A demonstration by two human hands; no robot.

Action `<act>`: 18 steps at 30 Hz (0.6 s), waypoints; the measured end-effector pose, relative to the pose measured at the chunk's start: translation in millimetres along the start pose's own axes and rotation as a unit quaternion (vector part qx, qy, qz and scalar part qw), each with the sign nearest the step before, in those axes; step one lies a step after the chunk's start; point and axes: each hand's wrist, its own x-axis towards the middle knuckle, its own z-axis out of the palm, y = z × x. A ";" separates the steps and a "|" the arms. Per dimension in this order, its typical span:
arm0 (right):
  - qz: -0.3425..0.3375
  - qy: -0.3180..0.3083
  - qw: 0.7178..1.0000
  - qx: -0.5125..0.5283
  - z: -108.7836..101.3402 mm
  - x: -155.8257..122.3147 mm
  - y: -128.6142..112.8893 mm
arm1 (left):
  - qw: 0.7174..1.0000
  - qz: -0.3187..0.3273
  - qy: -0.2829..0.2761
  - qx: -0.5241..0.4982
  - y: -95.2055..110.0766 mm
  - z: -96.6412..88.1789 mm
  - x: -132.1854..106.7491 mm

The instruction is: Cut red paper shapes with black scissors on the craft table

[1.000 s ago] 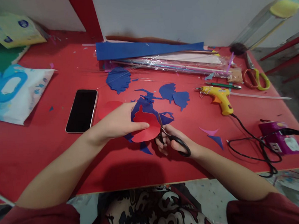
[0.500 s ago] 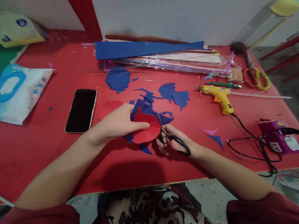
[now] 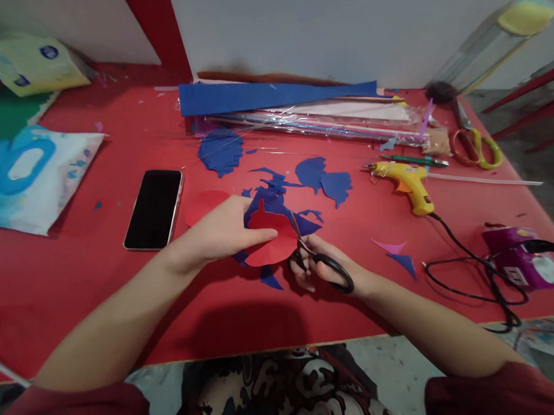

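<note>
My left hand (image 3: 231, 228) pinches a red cut-out (image 3: 272, 242) with a wavy edge, its thumb lying on top. Dark blue sheet material (image 3: 270, 200) shows behind and around the red piece; whether the hand grips it too I cannot tell. My right hand (image 3: 324, 261) is closed round the black handles of a pair of scissors (image 3: 333, 269). The blades meet the right edge of the red piece. Blue petal-like cut-outs (image 3: 312, 171) and a stack of blue pieces (image 3: 221, 151) lie beyond the hands. Another red piece (image 3: 207, 205) is partly under my left wrist.
A phone (image 3: 154, 208) and a wipes packet (image 3: 38, 176) lie to the left. On the right are a yellow glue gun (image 3: 408, 182), its cable, a purple power box (image 3: 523, 256) and other scissors (image 3: 476, 147). Blue strips (image 3: 275, 96) and wrapped sticks line the back.
The view has shifted slightly, so the table things appear a little lower. Both hands keep their holds, and the red piece sits at nearly the same spot against the scissors.
</note>
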 end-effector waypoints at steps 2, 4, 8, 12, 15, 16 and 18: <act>0.004 0.005 1.000 -0.002 -0.1 0.0 -0.6 | 1.000 -0.008 0.000 -0.007 -0.3 0.4 -0.1; 0.008 0.009 1.000 -0.004 0.1 -0.1 -2.0 | 1.000 -0.010 -0.001 -0.015 -0.9 0.6 -0.1; 0.012 0.008 1.000 -0.007 0.1 -0.5 -2.3 | 1.000 -0.012 -0.006 -0.027 -2.9 1.1 0.7; 0.000 0.015 1.000 0.008 -0.4 -0.7 1.9 | 1.000 -0.011 0.019 -0.016 -4.1 2.9 1.2; -0.005 0.026 0.999 0.025 -0.1 -0.2 3.8 | 0.999 -0.001 0.040 0.007 -3.9 4.0 1.3; -0.002 0.025 0.999 0.028 0.2 0.0 3.8 | 0.999 0.001 0.042 0.012 -3.8 4.1 1.4; 0.003 0.021 0.999 0.033 0.8 0.4 3.3 | 0.999 0.000 0.041 0.017 -3.5 4.1 1.4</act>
